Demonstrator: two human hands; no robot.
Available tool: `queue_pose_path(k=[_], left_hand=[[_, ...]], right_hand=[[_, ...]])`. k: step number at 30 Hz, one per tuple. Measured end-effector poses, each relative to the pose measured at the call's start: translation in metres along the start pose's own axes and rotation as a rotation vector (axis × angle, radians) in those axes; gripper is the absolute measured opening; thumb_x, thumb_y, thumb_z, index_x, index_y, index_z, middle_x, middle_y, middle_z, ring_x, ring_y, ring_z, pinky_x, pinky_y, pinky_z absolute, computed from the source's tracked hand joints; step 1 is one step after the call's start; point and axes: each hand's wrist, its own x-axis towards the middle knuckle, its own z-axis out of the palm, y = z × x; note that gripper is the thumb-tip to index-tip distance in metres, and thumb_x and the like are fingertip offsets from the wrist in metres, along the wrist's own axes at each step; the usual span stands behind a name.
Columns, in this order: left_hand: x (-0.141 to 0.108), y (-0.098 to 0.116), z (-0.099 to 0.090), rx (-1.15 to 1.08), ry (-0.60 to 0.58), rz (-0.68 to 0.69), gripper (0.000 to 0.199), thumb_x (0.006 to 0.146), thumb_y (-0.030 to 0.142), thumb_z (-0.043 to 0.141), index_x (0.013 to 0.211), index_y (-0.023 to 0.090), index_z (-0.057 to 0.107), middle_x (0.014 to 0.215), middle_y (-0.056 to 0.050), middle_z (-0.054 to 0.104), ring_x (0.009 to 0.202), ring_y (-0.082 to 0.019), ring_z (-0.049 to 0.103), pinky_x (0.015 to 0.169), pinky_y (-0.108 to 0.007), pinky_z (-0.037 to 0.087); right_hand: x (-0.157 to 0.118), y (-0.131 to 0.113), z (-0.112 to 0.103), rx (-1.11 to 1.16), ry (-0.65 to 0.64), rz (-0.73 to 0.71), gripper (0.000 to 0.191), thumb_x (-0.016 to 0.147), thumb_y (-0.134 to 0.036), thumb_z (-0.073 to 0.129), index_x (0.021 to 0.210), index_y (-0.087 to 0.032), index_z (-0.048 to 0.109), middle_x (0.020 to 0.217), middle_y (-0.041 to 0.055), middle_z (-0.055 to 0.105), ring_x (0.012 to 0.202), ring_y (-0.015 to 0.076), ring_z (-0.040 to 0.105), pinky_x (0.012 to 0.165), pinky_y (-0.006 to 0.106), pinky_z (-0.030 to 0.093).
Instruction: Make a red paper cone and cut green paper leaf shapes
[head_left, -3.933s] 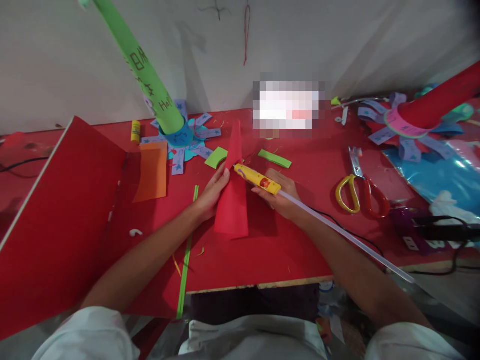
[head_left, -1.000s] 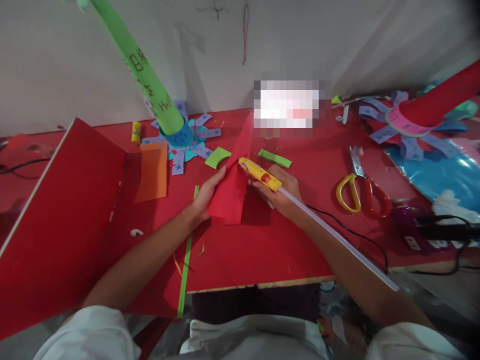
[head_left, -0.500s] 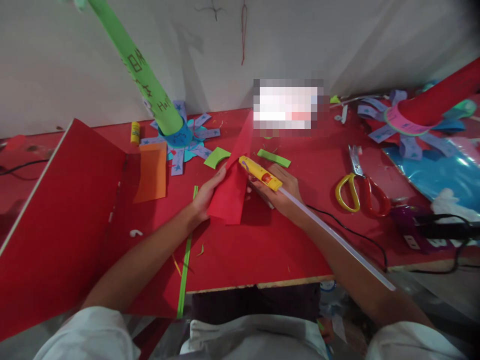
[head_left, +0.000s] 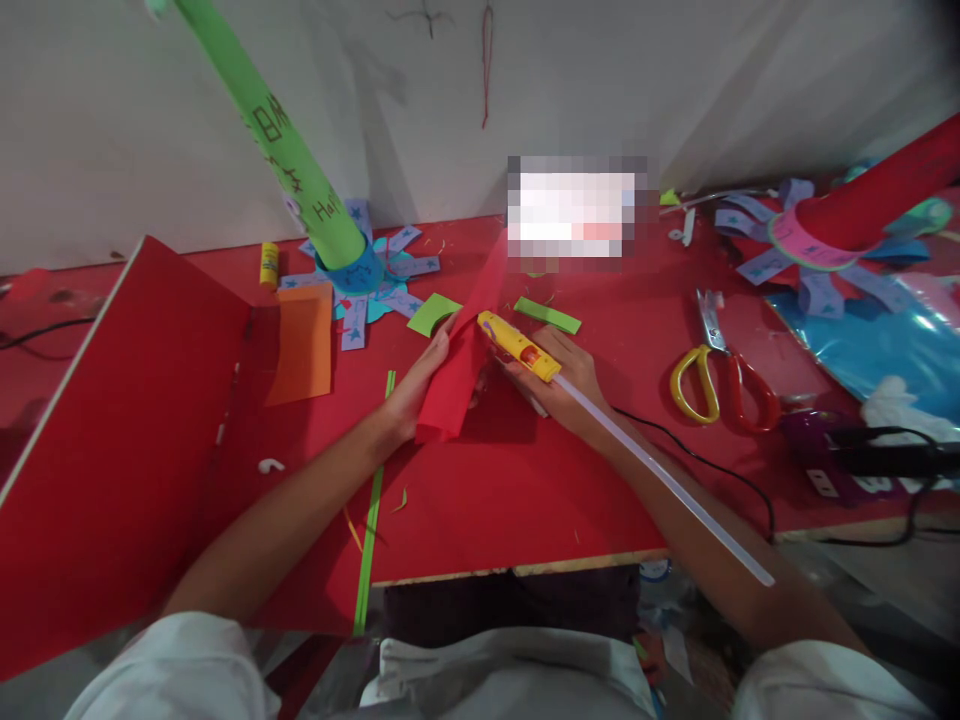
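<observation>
My left hand [head_left: 422, 385] is closed on a folded sheet of red paper [head_left: 456, 385], held up above the middle of the red table. Some of its fingers are hidden behind the sheet. Wrapped round a yellow hot glue gun [head_left: 519, 345], my right hand [head_left: 562, 378] is just right of the paper. The gun's front end is at the paper's right side; whether it touches cannot be told. A long translucent glue stick [head_left: 667, 480] sticks out of its back over my right forearm. Green paper pieces [head_left: 549, 315] lie behind my hands.
Scissors [head_left: 712, 345], a purple object [head_left: 840, 455] and a black cord lie right. A red board [head_left: 127, 440], orange paper [head_left: 305, 345], a yellow glue tube [head_left: 269, 264], a white earbud [head_left: 271, 466] and green strips [head_left: 373, 510] are left. Green [head_left: 300, 180] and red [head_left: 877, 205] paper tubes stand behind.
The red paper's lower part has folded in and looks narrower. The glue stick's far end has shifted slightly left. Both hands stay nearly in place.
</observation>
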Motion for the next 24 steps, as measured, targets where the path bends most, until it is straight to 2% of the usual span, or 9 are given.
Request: queue_pose_path(k=[4,11,17,21,24], left_hand=[[0.0006,-0.0006,0.001,0.01,0.019,-0.002,0.066,0.102,0.053,0.065,0.161,0.036,0.043,0.098,-0.006,0.077,0.067,-0.02,0.073,0.052,-0.026,0.056],[0.0001,-0.0023,-0.0007,0.037,0.028,0.0,0.071,0.101,0.055,0.065,0.164,0.036,0.038,0.095,-0.005,0.077,0.067,-0.02,0.074,0.054,-0.027,0.059],[0.0004,-0.0027,-0.0011,0.035,0.044,0.008,0.078,0.1,0.055,0.067,0.167,0.036,0.032,0.096,-0.005,0.077,0.068,-0.02,0.074,0.056,-0.028,0.06],[0.0002,-0.002,-0.0003,0.05,0.088,0.02,0.076,0.101,0.054,0.066,0.167,0.034,0.034,0.096,-0.006,0.078,0.067,-0.02,0.074,0.059,-0.028,0.061],[0.0,-0.0013,0.0003,0.05,0.09,0.022,0.073,0.103,0.053,0.063,0.167,0.034,0.034,0.102,-0.007,0.079,0.068,-0.02,0.076,0.061,-0.029,0.061]], right_hand=[[-0.0009,0.0006,-0.0008,0.028,-0.026,0.031,0.038,0.106,-0.056,0.055,0.083,-0.027,0.048,0.078,0.0026,0.056,0.073,0.0213,0.057,0.062,0.036,0.042],[-0.0006,0.0009,-0.0031,0.049,-0.018,-0.006,0.04,0.106,-0.052,0.059,0.079,-0.027,0.044,0.075,0.0007,0.052,0.068,0.0189,0.053,0.059,0.035,0.038],[-0.0007,0.0003,-0.0043,0.046,-0.021,-0.013,0.042,0.106,-0.056,0.057,0.078,-0.026,0.044,0.074,0.0007,0.053,0.066,0.018,0.053,0.058,0.035,0.04],[-0.0016,-0.0005,-0.0044,0.043,-0.037,0.006,0.041,0.106,-0.057,0.057,0.079,-0.026,0.049,0.074,0.0019,0.057,0.069,0.0193,0.057,0.059,0.035,0.042],[-0.0014,-0.0032,-0.0047,0.07,-0.042,-0.006,0.032,0.106,-0.056,0.058,0.093,-0.026,0.059,0.088,0.0061,0.068,0.082,0.0227,0.066,0.064,0.035,0.049]])
